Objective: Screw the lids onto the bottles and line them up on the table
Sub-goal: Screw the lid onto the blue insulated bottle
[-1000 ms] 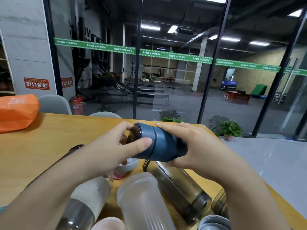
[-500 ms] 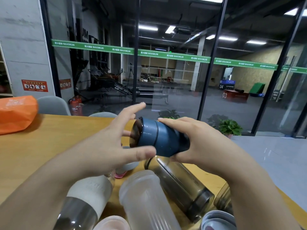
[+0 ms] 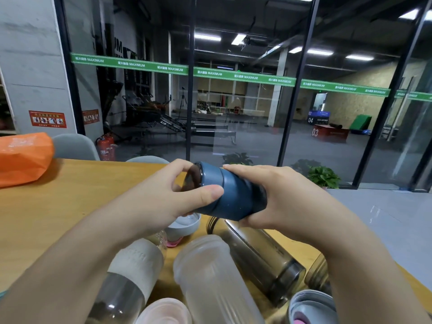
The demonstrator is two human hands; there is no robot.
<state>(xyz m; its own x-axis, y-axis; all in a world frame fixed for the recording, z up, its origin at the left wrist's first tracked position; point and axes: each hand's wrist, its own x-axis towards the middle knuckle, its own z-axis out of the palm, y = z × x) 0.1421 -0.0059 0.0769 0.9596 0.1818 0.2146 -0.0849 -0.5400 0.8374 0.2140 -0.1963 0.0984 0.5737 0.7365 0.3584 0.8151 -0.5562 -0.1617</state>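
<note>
Blue bottle [image 3: 233, 197] sideways between both gripping hands, above table [image 3: 58, 206].

Five bottles [image 3: 217, 277] show: one blue, four clear or smoky. Three loose lids [image 3: 184, 224]. Two hands [image 3: 159, 202], one orange bag [image 3: 23, 157].

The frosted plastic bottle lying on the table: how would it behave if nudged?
The frosted bottle lies on its side, so it would probably roll. It looks empty and thin-walled, likely light. The dark bottle close alongside might stop it.
</note>
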